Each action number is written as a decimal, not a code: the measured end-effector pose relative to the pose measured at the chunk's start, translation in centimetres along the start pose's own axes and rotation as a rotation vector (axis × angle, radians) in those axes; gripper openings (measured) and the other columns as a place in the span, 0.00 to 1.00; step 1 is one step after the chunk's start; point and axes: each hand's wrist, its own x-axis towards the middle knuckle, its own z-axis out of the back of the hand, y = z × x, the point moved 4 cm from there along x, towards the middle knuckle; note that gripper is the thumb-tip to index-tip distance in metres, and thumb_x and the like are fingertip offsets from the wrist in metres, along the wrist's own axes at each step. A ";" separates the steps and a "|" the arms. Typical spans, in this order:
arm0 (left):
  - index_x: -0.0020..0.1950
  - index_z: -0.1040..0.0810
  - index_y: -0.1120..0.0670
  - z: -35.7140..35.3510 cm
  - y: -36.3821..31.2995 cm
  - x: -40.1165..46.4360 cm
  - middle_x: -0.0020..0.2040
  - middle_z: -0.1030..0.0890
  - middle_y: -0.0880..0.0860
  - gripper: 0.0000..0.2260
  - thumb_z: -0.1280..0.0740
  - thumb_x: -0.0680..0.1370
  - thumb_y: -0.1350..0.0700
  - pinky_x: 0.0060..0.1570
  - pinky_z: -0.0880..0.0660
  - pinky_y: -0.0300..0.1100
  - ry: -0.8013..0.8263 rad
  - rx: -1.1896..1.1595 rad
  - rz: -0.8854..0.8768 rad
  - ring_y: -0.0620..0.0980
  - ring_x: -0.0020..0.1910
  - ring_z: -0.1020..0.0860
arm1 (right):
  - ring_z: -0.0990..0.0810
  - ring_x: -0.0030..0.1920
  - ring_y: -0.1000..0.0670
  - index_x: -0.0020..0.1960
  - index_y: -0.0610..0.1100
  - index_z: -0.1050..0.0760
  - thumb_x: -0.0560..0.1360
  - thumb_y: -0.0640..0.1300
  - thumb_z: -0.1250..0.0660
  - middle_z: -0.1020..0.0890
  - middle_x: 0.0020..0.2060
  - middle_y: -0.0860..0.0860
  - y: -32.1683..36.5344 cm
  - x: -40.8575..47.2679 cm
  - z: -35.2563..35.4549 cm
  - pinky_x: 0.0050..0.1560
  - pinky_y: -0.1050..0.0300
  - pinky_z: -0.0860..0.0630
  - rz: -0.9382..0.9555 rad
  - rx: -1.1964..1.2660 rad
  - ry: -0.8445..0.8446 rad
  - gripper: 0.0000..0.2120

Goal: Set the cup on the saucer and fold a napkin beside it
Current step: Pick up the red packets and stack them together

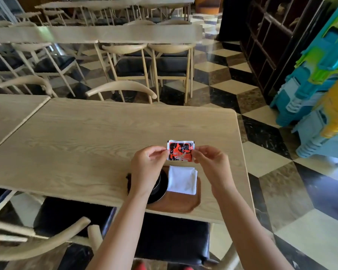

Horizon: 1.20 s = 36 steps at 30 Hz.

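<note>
Here both hands, left hand (pixel 147 164) and right hand (pixel 211 162), pinch the red packet (pixel 180 151) by its side edges, just beyond the folded napkin (pixel 181 180) lying near them.

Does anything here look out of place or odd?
Only the red packet: both hands, left and right, pinch it above the table. The napkin lies folded on the tray. Nothing is spilled.

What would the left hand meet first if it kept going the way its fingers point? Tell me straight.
The left hand pinches the red-and-black printed packet, fingers pointing right. Past the packet, it would likely meet the right hand holding the opposite edge, though depth is unclear.
</note>
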 end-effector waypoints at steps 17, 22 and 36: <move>0.44 0.16 0.58 -4.1 17.6 -4.9 0.38 0.17 0.49 0.05 0.31 0.73 0.59 0.37 0.32 0.20 0.188 0.351 0.303 0.35 0.36 0.24 | 0.20 0.44 0.48 0.42 0.51 0.20 0.72 0.48 0.32 0.17 0.39 0.55 -19.3 -2.0 -2.3 0.54 0.47 0.26 -0.490 -0.537 -0.112 0.03; 0.48 0.17 0.58 -4.4 18.9 -5.8 0.43 0.15 0.51 0.07 0.32 0.74 0.58 0.38 0.32 0.20 0.224 0.413 0.330 0.41 0.40 0.22 | 0.29 0.33 0.59 0.40 0.54 0.23 0.73 0.50 0.34 0.22 0.34 0.59 -20.3 -2.4 -2.0 0.51 0.54 0.37 -0.448 -0.701 -0.118 0.04; 0.52 0.18 0.59 -5.2 18.5 -7.1 0.47 0.16 0.55 0.08 0.32 0.75 0.58 0.44 0.27 0.33 0.108 0.424 0.300 0.48 0.47 0.19 | 0.28 0.33 0.57 0.46 0.52 0.22 0.75 0.53 0.37 0.17 0.38 0.57 -20.6 -2.7 -2.1 0.47 0.55 0.45 -0.413 -0.840 -0.100 0.07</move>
